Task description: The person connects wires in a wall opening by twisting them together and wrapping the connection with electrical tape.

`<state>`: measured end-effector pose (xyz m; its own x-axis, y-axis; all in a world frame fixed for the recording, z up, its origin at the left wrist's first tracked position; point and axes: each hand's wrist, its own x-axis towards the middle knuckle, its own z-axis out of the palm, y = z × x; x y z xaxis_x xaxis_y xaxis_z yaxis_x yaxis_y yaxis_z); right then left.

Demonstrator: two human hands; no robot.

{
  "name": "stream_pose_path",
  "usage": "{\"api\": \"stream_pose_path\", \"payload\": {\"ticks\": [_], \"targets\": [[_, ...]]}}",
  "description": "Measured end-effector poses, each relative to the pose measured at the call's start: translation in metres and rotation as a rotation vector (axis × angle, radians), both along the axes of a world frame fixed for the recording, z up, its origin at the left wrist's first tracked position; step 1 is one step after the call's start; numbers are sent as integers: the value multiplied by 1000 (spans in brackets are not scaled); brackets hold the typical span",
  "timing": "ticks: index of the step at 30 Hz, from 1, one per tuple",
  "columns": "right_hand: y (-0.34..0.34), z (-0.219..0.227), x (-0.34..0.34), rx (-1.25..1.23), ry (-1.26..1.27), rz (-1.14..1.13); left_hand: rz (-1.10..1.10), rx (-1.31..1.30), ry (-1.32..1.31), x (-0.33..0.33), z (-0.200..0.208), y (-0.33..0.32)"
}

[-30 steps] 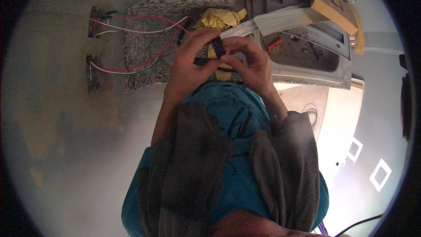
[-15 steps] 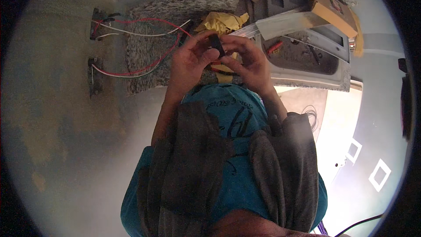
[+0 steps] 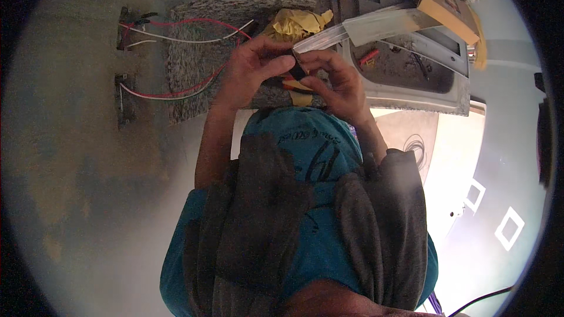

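In front of my chest, a small dark block-shaped part point(image 3: 298, 71) is held between both hands; its exact kind cannot be made out. My left hand point(image 3: 251, 70) pinches it from the left, thumb stretched over its upper end. The fingers and thumb of my right hand point(image 3: 339, 85) close on its right side and lower end. Just left of my hands, red wires point(image 3: 194, 22) and white wires point(image 3: 194, 39) run out of the upper wall box point(image 3: 125, 28). More wires come from the lower wall box point(image 3: 122, 100).
Crumpled yellow paper point(image 3: 298, 23) lies beyond my hands on the speckled counter point(image 3: 200, 17). Clear plastic strips point(image 3: 326, 39) reach toward an open cardboard box point(image 3: 449, 14). The sink point(image 3: 435, 98) at right holds a red-handled tool point(image 3: 369, 56) and other small tools.
The dark part has shifted slightly right and down and is tilted differently. My left hand has moved a little left, its thumb now straighter; the right fingers have shifted on the part.
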<state>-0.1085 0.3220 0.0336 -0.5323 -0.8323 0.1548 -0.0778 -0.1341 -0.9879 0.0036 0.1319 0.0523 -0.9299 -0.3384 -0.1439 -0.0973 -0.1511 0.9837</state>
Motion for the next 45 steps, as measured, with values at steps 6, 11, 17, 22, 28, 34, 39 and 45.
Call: {"api": "stream_pose_path", "payload": {"ticks": [6, 11, 17, 22, 28, 34, 39, 45], "targets": [[7, 1, 1, -14, -157, 59, -171, 9, -21, -3, 6, -13], [8, 7, 1, 49, -188, 104, -313, 69, -52, -4, -4, -27], [10, 8, 0, 55, -201, 144, -419, -102, -42, -9, 8, -31], [14, 7, -1, 122, -188, 131, -518, -263, -42, -16, 7, -32], [16, -4, -2, 112, -191, 123, -473, -550, -176, -19, 2, -18], [17, -9, -10, 67, -243, 62, -86, -28, 126, -13, -15, -15], [16, -7, -9, 56, -257, 72, -63, -253, 21, -4, -3, 1], [17, 2, -9, 176, 355, 33, 34, -323, -56, 10, -8, 13]]}}
